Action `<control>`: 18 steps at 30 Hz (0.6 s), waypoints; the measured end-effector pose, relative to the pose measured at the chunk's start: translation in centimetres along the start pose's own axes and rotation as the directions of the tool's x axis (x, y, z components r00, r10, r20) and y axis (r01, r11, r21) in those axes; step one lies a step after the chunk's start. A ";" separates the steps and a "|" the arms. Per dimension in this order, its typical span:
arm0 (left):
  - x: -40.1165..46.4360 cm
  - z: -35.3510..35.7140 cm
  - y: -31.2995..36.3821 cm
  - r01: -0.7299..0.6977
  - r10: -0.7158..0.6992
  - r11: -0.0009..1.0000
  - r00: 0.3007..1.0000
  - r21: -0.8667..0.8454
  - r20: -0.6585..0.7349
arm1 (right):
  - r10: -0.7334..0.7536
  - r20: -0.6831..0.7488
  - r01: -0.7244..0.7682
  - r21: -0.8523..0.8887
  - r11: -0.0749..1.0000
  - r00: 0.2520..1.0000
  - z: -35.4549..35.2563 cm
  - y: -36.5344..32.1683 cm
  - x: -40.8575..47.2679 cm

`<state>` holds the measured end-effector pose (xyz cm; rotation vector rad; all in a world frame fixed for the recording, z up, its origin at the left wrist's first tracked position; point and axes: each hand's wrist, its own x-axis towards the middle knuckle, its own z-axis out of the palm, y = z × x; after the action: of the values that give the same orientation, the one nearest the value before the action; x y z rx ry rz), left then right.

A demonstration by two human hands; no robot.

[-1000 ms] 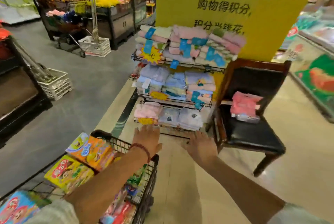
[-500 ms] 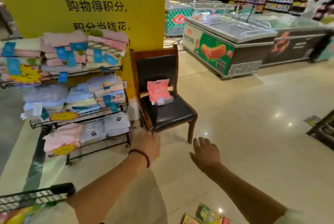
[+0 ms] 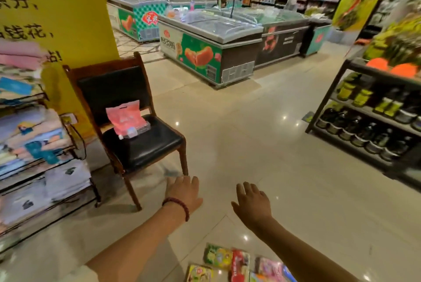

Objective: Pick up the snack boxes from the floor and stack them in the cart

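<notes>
both hands reach out over the tiled floor point(image 3: 262, 145), palms down, fingers loosely spread and grasping nothing. the left hand point(image 3: 184, 191), with a bead bracelet point(image 3: 178, 205) at the wrist, hovers near the front leg of a wooden chair point(image 3: 127, 122) that carries a pink bag point(image 3: 126, 120). the right hand point(image 3: 252, 204) is just beside it. the snack boxes point(image 3: 230, 263) lie on the floor at the bottom edge, beneath the right forearm. the cart is out of view.
</notes>
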<state>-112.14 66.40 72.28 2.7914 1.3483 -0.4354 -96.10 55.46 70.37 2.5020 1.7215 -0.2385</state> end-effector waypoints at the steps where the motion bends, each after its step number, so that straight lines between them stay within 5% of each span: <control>1: 0.4 0.0 1.0 -0.018 0.018 1.000 1.000 0.002 -0.002 | 0.015 0.002 -0.015 0.006 1.000 1.000 0.2 0.9 -0.2; 18: 2.2 7.9 10.4 -0.200 0.201 0.979 0.951 -0.030 0.235 | 0.238 0.110 -0.250 0.117 0.961 0.965 10.5 7.7 -3.7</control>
<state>-104.77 60.57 62.95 2.7250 1.0046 -0.7264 -90.99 47.57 60.68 2.7136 1.3867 -0.4537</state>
